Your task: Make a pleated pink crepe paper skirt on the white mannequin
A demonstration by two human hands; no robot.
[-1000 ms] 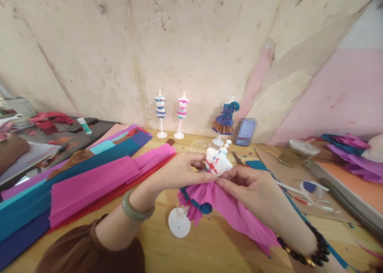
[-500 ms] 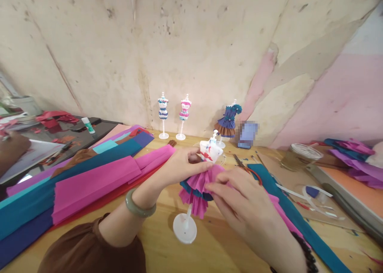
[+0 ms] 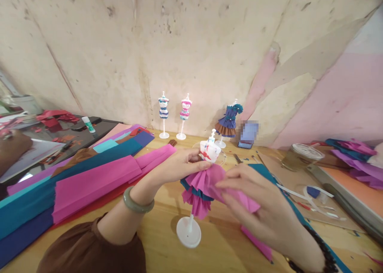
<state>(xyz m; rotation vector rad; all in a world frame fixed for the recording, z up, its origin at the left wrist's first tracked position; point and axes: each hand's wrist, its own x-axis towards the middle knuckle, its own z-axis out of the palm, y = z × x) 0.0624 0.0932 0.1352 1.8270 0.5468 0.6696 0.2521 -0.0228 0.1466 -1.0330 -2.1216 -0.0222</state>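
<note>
The small mannequin (image 3: pixel 209 151) now stands upright on the counter (image 3: pixel 161 251) instead of tilted. The left hand (image 3: pixel 176 167) keeps its grip pinched on the waist. The right hand (image 3: pixel 263 217), now lower, clasps the pink crepe strip (image 3: pixel 243 201) against the skirt.

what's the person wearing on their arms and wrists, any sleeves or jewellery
The left hand is bare, with a smooth grey-green bangle on the wrist and a loose brown sleeve gathered below it. The right hand is bare too, with a dark beaded bracelet on its wrist; no sleeve shows there.
</note>
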